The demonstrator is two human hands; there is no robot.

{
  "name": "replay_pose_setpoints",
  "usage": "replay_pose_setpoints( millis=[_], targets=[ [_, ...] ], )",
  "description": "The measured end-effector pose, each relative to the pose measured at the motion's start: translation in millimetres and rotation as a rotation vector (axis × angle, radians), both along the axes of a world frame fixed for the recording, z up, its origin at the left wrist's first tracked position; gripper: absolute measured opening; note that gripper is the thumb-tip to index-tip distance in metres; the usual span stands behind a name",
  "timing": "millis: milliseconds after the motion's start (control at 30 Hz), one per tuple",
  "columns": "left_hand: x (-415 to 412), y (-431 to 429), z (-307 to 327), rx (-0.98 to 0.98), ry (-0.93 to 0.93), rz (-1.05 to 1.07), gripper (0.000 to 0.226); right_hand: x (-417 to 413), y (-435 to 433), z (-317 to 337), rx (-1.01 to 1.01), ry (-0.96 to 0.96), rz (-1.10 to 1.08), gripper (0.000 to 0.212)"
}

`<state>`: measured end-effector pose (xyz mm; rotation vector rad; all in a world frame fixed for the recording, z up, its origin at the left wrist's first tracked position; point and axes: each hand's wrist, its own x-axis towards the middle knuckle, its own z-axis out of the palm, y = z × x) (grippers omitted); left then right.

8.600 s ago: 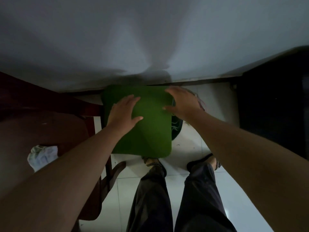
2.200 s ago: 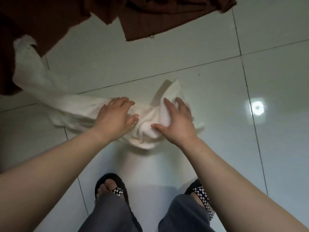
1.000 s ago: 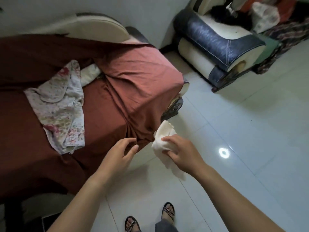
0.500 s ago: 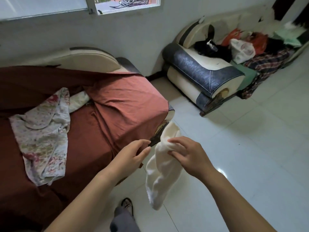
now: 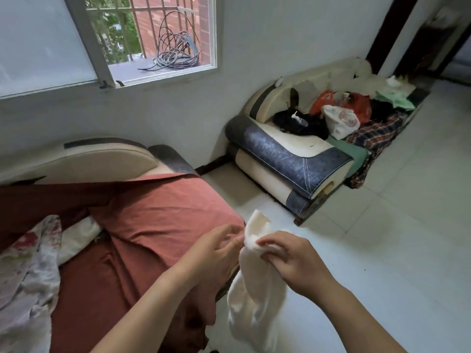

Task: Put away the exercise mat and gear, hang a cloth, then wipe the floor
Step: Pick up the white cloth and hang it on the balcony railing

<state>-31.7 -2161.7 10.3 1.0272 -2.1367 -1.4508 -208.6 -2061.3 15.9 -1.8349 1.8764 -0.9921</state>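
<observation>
Head view, we list: soft white cloth (image 5: 254,289), limp and crumpled, its top bunched in the right hand (image 5: 293,261), hanging above the glossy tile floor (image 5: 382,250) beside the rust-draped sofa (image 5: 158,225) corner. Left hand (image 5: 219,248) is curled at its upper edge; we cannot tell whether it grips.

We see a white wall (image 5: 280,47) with an open barred window (image 5: 163,34), a cable coil (image 5: 175,52) on its sill. Below, a rust-draped sofa (image 5: 158,225) and a cluttered blue-and-cream sofa (image 5: 293,159) stand on the pale tiled floor (image 5: 382,250).
</observation>
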Motion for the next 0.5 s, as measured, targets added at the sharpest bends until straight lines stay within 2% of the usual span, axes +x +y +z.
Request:
replay_pose_setpoints(
  millis=[100,267,500],
  targets=[
    [-35,-46,11,-0.008,0.018,-0.091,0.026,-25,-34,11,-0.043,-0.003,-0.056,0.026],
    [-101,-100,16,0.043,0.044,-0.208,0.027,-78,-69,22,-0.062,-0.017,-0.166,0.029],
    [-193,-174,3,-0.033,-0.068,-0.245,0.025,-184,-141,8,-0.062,-0.085,-0.308,0.037]
  ],
)
